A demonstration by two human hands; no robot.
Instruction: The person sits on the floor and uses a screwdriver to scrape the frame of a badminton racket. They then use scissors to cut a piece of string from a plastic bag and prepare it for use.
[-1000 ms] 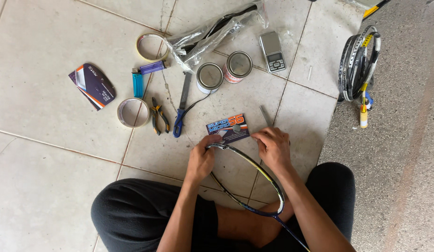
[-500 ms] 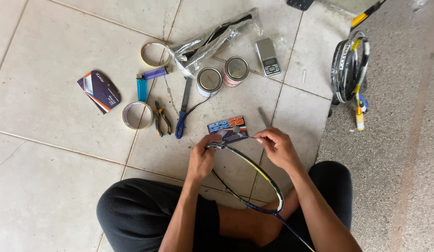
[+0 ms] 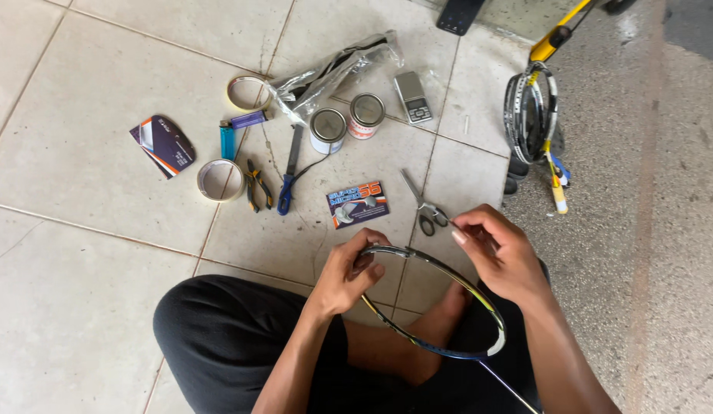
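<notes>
Left hand [image 3: 349, 276] grips racket frame [image 3: 448, 284].

The person wears black trousers [image 3: 233, 337], loose and plain, with soft folds at the knee. Both forearms are bare to the picture's lower edge, no sleeves in view. The left hand [image 3: 349, 272] and right hand [image 3: 502, 253] are ungloved. A bare foot [image 3: 441, 322] shows just beside the trousers.

open: bare tile left | blocked ahead: scissors [image 3: 424, 207], card packet [image 3: 358, 204], pliers [image 3: 258, 185]
</notes>
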